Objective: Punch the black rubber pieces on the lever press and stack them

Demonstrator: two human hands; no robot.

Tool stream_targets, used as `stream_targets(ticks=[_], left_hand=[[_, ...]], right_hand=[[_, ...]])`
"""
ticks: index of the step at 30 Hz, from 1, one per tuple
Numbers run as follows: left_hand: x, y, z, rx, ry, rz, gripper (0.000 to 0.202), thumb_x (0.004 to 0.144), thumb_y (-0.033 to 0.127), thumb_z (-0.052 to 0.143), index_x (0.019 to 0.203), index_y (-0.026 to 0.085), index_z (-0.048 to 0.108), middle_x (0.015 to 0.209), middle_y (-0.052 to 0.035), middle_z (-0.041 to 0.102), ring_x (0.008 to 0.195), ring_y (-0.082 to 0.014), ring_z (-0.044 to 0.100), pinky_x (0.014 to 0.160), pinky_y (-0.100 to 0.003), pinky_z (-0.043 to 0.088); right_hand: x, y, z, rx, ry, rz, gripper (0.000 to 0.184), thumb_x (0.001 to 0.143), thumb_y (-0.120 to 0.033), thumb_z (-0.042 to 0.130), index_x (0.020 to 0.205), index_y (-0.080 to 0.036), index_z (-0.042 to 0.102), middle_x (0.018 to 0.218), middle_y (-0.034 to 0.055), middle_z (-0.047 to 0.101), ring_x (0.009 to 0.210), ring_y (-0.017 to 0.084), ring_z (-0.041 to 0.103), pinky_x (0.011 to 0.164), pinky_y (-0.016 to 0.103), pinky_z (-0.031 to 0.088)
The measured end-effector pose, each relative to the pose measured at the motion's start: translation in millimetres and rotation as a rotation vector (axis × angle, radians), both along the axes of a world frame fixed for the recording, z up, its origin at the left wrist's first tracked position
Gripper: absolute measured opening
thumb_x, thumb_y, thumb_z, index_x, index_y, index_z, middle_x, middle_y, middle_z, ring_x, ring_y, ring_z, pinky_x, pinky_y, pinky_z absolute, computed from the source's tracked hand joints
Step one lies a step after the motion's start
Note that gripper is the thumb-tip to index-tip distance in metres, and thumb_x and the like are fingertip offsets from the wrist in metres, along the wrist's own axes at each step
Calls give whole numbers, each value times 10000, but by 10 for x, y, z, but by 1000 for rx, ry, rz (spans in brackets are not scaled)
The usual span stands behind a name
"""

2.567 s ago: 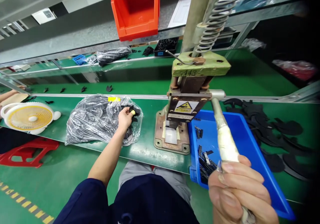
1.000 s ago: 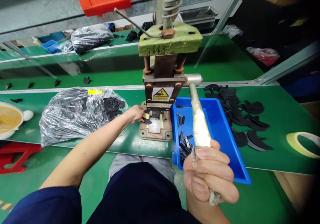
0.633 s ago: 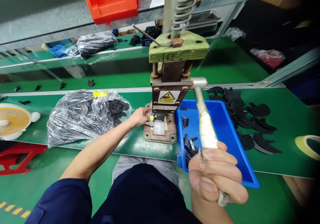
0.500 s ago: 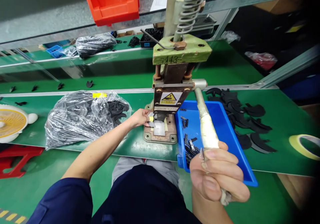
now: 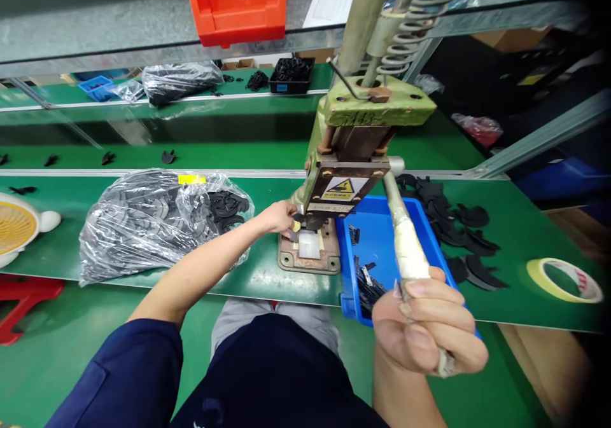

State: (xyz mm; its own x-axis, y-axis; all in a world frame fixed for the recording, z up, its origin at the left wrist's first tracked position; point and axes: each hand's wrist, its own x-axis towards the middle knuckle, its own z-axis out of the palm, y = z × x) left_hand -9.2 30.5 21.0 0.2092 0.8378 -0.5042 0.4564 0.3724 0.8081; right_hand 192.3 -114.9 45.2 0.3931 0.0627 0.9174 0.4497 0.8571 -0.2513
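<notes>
My right hand [image 5: 432, 323] is closed around the tape-wrapped lever [image 5: 410, 240] of a green hand press [image 5: 351, 180]. The lever slants down toward me from the right side of the press. At the press's foot, my left hand [image 5: 282, 218] pinches a small dark grey piece [image 5: 293, 236], mostly hidden by the fingers. Something yellow shows at these fingertips, beside the press head and over the base plate [image 5: 310, 262]. A bright metal pad [image 5: 309, 245] lies on that base.
Left of the press lies a clear bag of black curved parts [image 5: 157, 224]. To its right stand a blue bin [image 5: 351, 301] with small black strips, loose black crescent parts [image 5: 470, 240] and a tape roll [image 5: 537, 275]. An orange bin [image 5: 238, 27] sits on the shelf overhead.
The view has shifted and tilted, so the press appears farther right and more slanted. My left hand stays at the press base, and my right hand keeps its grip on the lever.
</notes>
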Motion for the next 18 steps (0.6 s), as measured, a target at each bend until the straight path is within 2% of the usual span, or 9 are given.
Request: stream_targets(ticks=[3, 6, 12, 15, 18], left_hand=[[19, -22, 39, -18, -76, -35, 291, 626, -78, 701, 566, 128, 504, 496, 64, 474, 428, -66, 507, 473, -185, 521], [27, -38, 47, -115, -125, 31, 347, 651, -90, 696, 554, 130, 445, 511, 56, 485, 428, -63, 507, 463, -195, 522], [29, -127, -28, -197, -185, 204, 287, 703, -62, 701, 644, 116, 484, 563, 53, 521, 485, -74, 583, 530, -208, 578], [19, -148, -63, -216, -225, 223, 290, 685, -30, 758, 660, 110, 505, 594, 49, 543, 481, -64, 580, 521, -199, 574], [10, -128, -68, -190, -202, 205, 320, 692, -13, 761, 625, 119, 477, 549, 59, 507, 444, -60, 549, 503, -207, 566]], right_hand=[[4, 5, 6, 2, 8, 2, 401, 765, -225, 617, 563, -202, 271, 567, -67, 504, 599, 118, 553, 754, 393, 508], [-2, -18, 17, -3, 9, 5, 375, 757, -225, 616, 557, -200, 301, 572, -60, 520, 602, 128, 561, 745, 403, 511], [-8, -65, 32, -52, 10, 18, 328, 748, -203, 618, 554, -192, 353, 584, -51, 548, 620, 136, 578, 767, 423, 520], [-5, -63, 33, -37, 11, 16, 320, 737, -201, 611, 552, -189, 351, 586, -56, 550, 617, 133, 581, 771, 428, 523], [1, -62, 31, -55, 7, 4, 316, 722, -203, 612, 543, -190, 352, 582, -59, 550, 600, 134, 571, 758, 439, 525]])
